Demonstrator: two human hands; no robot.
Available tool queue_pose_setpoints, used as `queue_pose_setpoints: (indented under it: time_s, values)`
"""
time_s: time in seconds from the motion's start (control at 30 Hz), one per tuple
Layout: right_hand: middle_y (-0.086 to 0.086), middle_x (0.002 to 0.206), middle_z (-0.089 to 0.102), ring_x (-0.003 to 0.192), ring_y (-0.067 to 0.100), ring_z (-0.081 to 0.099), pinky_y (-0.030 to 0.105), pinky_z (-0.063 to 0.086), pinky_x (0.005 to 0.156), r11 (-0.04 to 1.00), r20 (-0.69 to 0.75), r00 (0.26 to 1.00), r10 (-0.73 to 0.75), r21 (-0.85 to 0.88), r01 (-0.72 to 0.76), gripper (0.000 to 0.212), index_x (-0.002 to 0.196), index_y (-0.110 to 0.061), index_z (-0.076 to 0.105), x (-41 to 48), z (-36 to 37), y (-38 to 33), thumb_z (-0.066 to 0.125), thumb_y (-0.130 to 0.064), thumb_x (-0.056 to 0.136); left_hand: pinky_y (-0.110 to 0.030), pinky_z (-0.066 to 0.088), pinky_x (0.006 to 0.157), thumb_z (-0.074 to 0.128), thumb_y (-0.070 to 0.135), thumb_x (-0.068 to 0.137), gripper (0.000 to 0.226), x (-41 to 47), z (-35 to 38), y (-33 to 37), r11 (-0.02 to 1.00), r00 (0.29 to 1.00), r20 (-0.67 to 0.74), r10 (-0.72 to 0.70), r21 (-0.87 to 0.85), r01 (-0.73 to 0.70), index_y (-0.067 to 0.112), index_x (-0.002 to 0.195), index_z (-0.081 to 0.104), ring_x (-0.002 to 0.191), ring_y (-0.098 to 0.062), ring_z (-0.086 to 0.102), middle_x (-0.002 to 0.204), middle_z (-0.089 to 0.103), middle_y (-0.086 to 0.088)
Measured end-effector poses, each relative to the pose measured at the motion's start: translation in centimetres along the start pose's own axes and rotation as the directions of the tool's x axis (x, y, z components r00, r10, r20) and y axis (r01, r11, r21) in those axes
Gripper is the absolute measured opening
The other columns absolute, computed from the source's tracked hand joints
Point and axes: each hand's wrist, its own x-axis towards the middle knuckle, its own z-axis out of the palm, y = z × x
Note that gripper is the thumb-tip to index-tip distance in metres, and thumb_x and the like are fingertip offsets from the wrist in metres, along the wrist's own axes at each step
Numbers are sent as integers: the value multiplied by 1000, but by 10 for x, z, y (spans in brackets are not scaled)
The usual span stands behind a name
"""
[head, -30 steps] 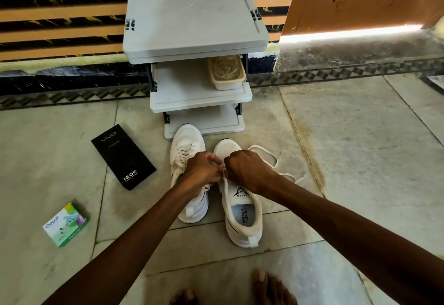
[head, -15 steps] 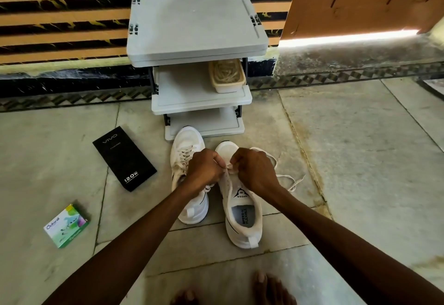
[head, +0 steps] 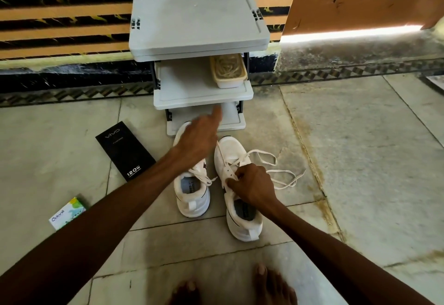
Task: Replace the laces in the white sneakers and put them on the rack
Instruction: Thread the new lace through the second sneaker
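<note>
The right hand (head: pixel 252 184) curls downward, pinching the eyelet strip of the right white mesh sneaker (head: pixel 242 223). The left hand (head: pixel 199 139) is blurred and reaches far, one finger out. A strand of the white lace (head: pixel 281 172) runs taut up to it, but its grip is hidden. The left white sneaker (head: pixel 192 199) stands alongside, both near the grey plastic rack (head: pixel 199 16). The flat black box (head: pixel 125 151) at left reads "vivo" and "120W", and the green-white carton (head: pixel 68 213) reads "Odonil".

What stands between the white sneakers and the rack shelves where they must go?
Nothing visible on the floor: the left sneaker and the right sneaker stand right before the bottom shelf of the rack. Only the blurred left hand hangs above the left sneaker. On the middle shelf a tub of laces fills the right side.
</note>
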Motion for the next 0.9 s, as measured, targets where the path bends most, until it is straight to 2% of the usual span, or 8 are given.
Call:
queue_pose_setpoints:
  time_s: [0.1, 0.17, 0.27, 0.33, 0.4, 0.47, 0.53, 0.9]
  values:
    - [-1, 58, 57, 55, 11, 53, 24, 35, 47, 1000, -2, 1000, -17, 3, 17, 30, 61, -17, 60, -1, -3, 1, 69, -36, 82, -34, 53, 59, 59, 3, 87, 31, 16, -29, -17, 951, 967, -188, -174, -288, 115, 16, 111, 43, 66, -20, 62, 78, 63, -4]
    - [-6, 54, 50, 52, 7, 47, 23, 30, 46, 1000, -23, 999, -25, -7, 25, 37, 56, -22, 51, -3, -1, 2, 68, -38, 84, -26, 54, 71, 70, 3, 83, 32, 16, -34, -21, 740, 918, -177, -354, -654, 159, 16, 103, 48, 76, -15, 65, 84, 67, -4]
    - [-7, 52, 46, 51, 6, 44, 23, 28, 46, 999, -70, 997, -42, -22, 40, 42, 54, -23, 43, -5, 3, 3, 65, -40, 85, -32, 56, 82, 68, -4, 84, 29, 5, -18, -5, 244, 900, 134, -414, -936, 252, 14, 101, 53, 81, -16, 65, 89, 66, -5]
    - [-6, 53, 47, 51, 8, 45, 25, 30, 46, 998, -80, 995, -56, -28, 54, 41, 55, -22, 44, -5, 5, 4, 65, -39, 85, -40, 55, 87, 61, -4, 89, 22, -5, 2, 9, 89, 890, 307, -337, -931, 354, 13, 102, 55, 79, -17, 64, 89, 65, -5]
    - [-5, 54, 50, 53, 11, 49, 26, 35, 48, 998, -76, 996, -56, -21, 55, 37, 57, -21, 48, -4, 5, 5, 65, -39, 85, -37, 56, 82, 55, 0, 94, 18, -12, 21, 18, 225, 896, 323, -305, -889, 398, 13, 106, 58, 76, -15, 62, 91, 64, -7]
    - [-5, 57, 53, 55, 11, 52, 27, 41, 51, 998, -69, 996, -56, -25, 54, 34, 59, -23, 52, -3, 6, 6, 65, -40, 85, -36, 54, 80, 50, 1, 95, 25, -15, 34, 14, 725, 948, 224, -224, -612, 316, 16, 113, 59, 84, -17, 61, 108, 60, -7]
    - [-8, 57, 52, 55, 9, 51, 26, 39, 51, 998, -71, 996, -57, -31, 55, 34, 59, -26, 50, -3, 6, 6, 64, -41, 86, -32, 49, 81, 55, -2, 89, 38, -19, 43, 8, 984, 968, 244, -58, -153, 97, 18, 121, 56, 99, -22, 57, 125, 49, -5]
    - [-6, 65, 58, 60, 10, 54, 26, 43, 55, 997, -105, 992, -71, -37, 67, 26, 74, -22, 62, -4, 10, 9, 64, -45, 87, -26, 43, 79, 63, 4, 89, 35, -42, 70, 4, 972, 967, 203, -152, -147, 184, 15, 121, 59, 104, -24, 58, 122, 50, -5]
